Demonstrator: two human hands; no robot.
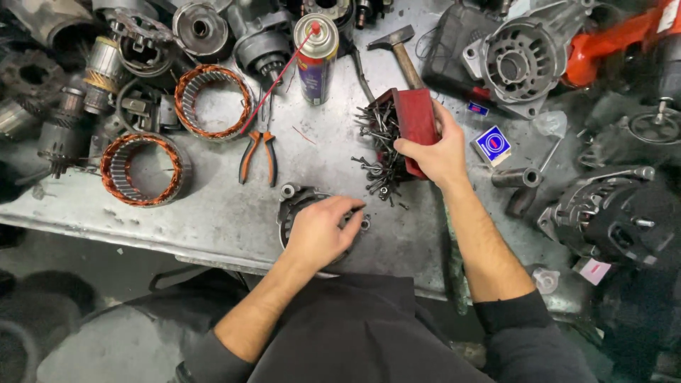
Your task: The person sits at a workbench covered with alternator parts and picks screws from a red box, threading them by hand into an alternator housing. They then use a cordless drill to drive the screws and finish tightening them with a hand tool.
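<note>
My right hand point(434, 152) grips a red rectangular box point(415, 122) tipped on its side, and several dark screws and bolts point(377, 152) lie spilled from it on the grey metal bench. My left hand point(323, 230) rests on a round grey alternator housing point(294, 201) near the bench's front edge, with the fingers curled over its right side by a mounting lug point(364, 225). Most of the housing is hidden under the hand.
Orange-handled pliers point(257, 156), a spray can point(316, 51) with a red straw, a hammer point(401, 51) and two copper stator rings point(213, 101) point(144, 169) lie on the bench point(213, 206). Alternator parts crowd the left, back and right. A small blue box point(494, 145) sits right of my hand.
</note>
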